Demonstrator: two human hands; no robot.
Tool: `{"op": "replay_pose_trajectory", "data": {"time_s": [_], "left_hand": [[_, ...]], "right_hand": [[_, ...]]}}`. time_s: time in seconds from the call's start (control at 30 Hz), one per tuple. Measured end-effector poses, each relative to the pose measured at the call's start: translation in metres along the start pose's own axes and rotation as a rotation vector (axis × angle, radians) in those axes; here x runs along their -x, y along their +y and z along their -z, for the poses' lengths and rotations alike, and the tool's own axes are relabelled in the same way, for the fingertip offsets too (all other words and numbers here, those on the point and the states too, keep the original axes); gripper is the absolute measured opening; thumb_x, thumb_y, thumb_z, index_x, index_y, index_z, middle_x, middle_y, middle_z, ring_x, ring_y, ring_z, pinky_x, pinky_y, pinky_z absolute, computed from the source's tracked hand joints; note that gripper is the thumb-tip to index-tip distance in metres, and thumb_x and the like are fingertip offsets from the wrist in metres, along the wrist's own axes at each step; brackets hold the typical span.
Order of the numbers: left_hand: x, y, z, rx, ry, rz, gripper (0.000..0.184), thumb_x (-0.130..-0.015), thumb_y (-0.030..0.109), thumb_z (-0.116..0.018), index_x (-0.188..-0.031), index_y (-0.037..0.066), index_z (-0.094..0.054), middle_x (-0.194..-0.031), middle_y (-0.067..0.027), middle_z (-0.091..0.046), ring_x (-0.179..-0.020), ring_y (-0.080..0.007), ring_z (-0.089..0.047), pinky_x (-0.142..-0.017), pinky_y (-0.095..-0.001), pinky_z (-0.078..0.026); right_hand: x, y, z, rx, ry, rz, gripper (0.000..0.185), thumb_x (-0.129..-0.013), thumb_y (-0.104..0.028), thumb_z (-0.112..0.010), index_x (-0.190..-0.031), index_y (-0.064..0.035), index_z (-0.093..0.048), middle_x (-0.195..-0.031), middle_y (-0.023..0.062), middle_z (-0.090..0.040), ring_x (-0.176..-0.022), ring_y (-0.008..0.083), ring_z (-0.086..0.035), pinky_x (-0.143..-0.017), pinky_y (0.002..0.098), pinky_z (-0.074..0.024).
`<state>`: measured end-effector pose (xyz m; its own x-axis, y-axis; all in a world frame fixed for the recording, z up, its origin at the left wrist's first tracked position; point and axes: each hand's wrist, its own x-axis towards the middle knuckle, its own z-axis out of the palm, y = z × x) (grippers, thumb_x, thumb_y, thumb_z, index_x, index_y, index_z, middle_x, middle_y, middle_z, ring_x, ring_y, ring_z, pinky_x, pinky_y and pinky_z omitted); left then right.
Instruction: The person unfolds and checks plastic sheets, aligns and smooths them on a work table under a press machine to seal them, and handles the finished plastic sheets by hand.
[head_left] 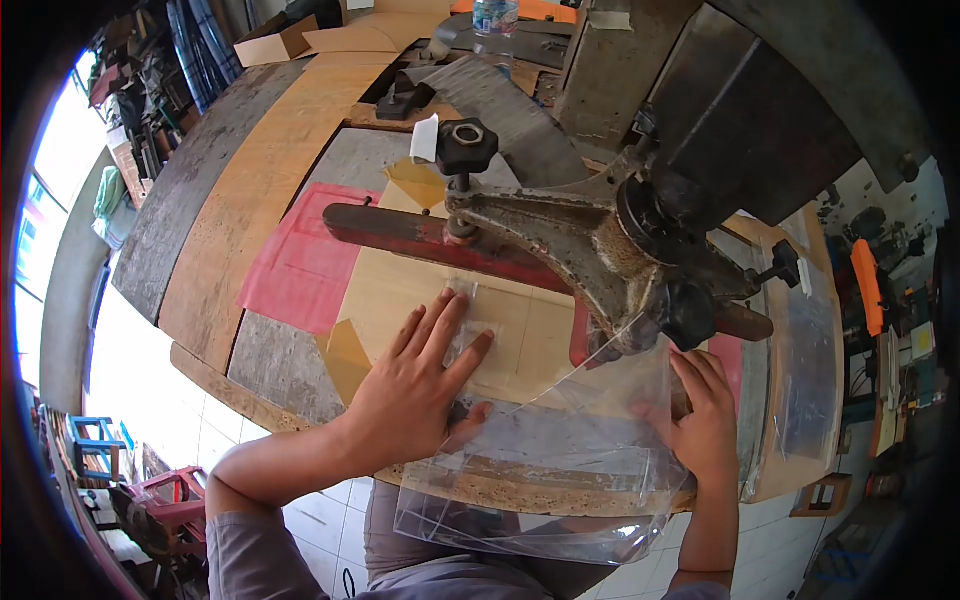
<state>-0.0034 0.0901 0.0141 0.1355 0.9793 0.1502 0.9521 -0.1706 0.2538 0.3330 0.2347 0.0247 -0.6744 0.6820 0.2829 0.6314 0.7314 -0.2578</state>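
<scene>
My left hand (415, 385) lies with fingers stretched and spread, pressing a clear plastic piece (470, 300) flat on a tan sheet (530, 320). My right hand (700, 420) holds the right edge of a large clear plastic sheet (570, 450), the thumb showing through it. The sheet's lower part hangs over the front edge of the worktable. Above the tan sheet stands a metal press head (570, 230) with black knobs and a long bar (400, 228), red along its side. The right fingertips are close below a black knob (688, 315).
A red sheet (300, 260) lies under the tan one at left. The wooden worktable (230, 220) curves around the machine. A plastic bottle (495, 15) and a cardboard box (275, 42) are at the back. Stools (170, 495) stand on the floor at lower left.
</scene>
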Motion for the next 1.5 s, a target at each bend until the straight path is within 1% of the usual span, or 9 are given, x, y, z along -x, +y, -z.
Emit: {"op": "replay_pose_trajectory", "data": {"time_s": [0.33, 0.83, 0.93, 1.03, 1.13, 1.23, 1.33, 1.43, 1.5], "left_hand": [[0.0, 0.0, -0.002, -0.065, -0.015, 0.047, 0.081, -0.095, 0.054, -0.06, -0.152, -0.001, -0.048, -0.166, -0.034, -0.029, -0.154, -0.0473, -0.032, -0.123, -0.0552, -0.029], [0.003, 0.003, -0.005, -0.115, -0.007, 0.111, 0.098, -0.091, 0.063, -0.062, -0.154, -0.009, -0.039, -0.165, -0.0332, -0.03, -0.15, -0.0497, -0.035, -0.124, -0.0548, -0.027], [0.004, 0.002, -0.007, -0.15, 0.05, 0.095, 0.103, -0.09, 0.065, -0.063, -0.153, -0.014, -0.04, -0.16, -0.0351, -0.035, -0.145, -0.0486, -0.041, -0.12, -0.0548, -0.033], [0.0, 0.004, 0.0, -0.062, 0.084, 0.123, 0.09, -0.092, 0.056, -0.065, -0.149, -0.012, -0.047, -0.149, -0.033, -0.045, -0.135, -0.0463, -0.048, -0.113, -0.0532, -0.039], [-0.002, -0.004, -0.006, 0.002, 0.208, 0.168, 0.065, -0.095, 0.037, -0.07, -0.143, -0.006, -0.056, -0.133, -0.0253, -0.054, -0.125, -0.0415, -0.054, -0.105, -0.0517, -0.045], [-0.01, -0.009, -0.002, 0.161, 0.256, 0.21, 0.044, -0.093, 0.018, -0.074, -0.131, -0.001, -0.066, -0.117, -0.018, -0.06, -0.111, -0.0365, -0.061, -0.091, -0.0472, -0.052], [-0.015, -0.018, -0.012, 0.132, 0.363, 0.236, 0.036, -0.091, 0.014, -0.077, -0.125, 0.002, -0.07, -0.106, -0.014, -0.062, -0.102, -0.0349, -0.063, -0.086, -0.0454, -0.053], [-0.018, -0.013, -0.009, 0.18, 0.42, 0.38, 0.03, -0.092, 0.018, -0.077, -0.118, 0.003, -0.074, -0.105, -0.0144, -0.063, -0.1, -0.0353, -0.065, -0.087, -0.0458, -0.053], [-0.017, -0.012, -0.006, 0.176, 0.382, 0.395, 0.031, -0.093, 0.019, -0.077, -0.119, 0.003, -0.074, -0.105, -0.0144, -0.063, -0.099, -0.0348, -0.066, -0.085, -0.0458, -0.054]], "right_hand": [[0.0, -0.001, 0.0, -0.018, 0.0, -0.014, 0.072, -0.067, -0.025, -0.095, -0.126, 0.006, -0.067, -0.13, 0.0191, -0.07, -0.119, 0.0386, -0.063, -0.102, 0.0468, -0.0519], [0.002, -0.002, 0.0, -0.01, 0.006, -0.022, 0.072, -0.07, -0.026, -0.094, -0.129, 0.006, -0.067, -0.135, 0.0175, -0.069, -0.122, 0.0374, -0.063, -0.105, 0.0462, -0.0519], [0.002, -0.002, -0.002, -0.021, 0.009, -0.023, 0.072, -0.07, -0.025, -0.094, -0.129, 0.006, -0.067, -0.135, 0.0176, -0.069, -0.122, 0.0375, -0.063, -0.105, 0.0464, -0.0519], [0.001, -0.004, -0.001, -0.018, 0.015, -0.027, 0.071, -0.07, -0.024, -0.094, -0.129, 0.006, -0.067, -0.136, 0.0175, -0.069, -0.123, 0.0376, -0.063, -0.105, 0.0465, -0.0519], [0.001, -0.004, -0.001, -0.016, 0.013, -0.031, 0.071, -0.07, -0.023, -0.094, -0.128, 0.0059, -0.067, -0.137, 0.0173, -0.069, -0.123, 0.0379, -0.063, -0.105, 0.0465, -0.052], [0.002, -0.004, -0.001, -0.009, 0.013, -0.035, 0.07, -0.069, -0.022, -0.094, -0.128, 0.0055, -0.067, -0.138, 0.017, -0.068, -0.123, 0.0381, -0.063, -0.105, 0.0466, -0.0521], [0.001, -0.004, -0.003, -0.017, 0.029, -0.032, 0.07, -0.069, -0.022, -0.095, -0.128, 0.0051, -0.067, -0.139, 0.0168, -0.068, -0.123, 0.038, -0.063, -0.106, 0.0467, -0.0521], [0.002, -0.004, -0.004, -0.013, 0.041, -0.025, 0.07, -0.07, -0.023, -0.095, -0.129, 0.0046, -0.067, -0.139, 0.0167, -0.068, -0.124, 0.0377, -0.063, -0.106, 0.047, -0.0521], [0.002, -0.004, -0.003, -0.013, 0.047, -0.027, 0.07, -0.071, -0.024, -0.094, -0.129, 0.0042, -0.067, -0.14, 0.0167, -0.068, -0.124, 0.0376, -0.063, -0.106, 0.0472, -0.0522]]}}
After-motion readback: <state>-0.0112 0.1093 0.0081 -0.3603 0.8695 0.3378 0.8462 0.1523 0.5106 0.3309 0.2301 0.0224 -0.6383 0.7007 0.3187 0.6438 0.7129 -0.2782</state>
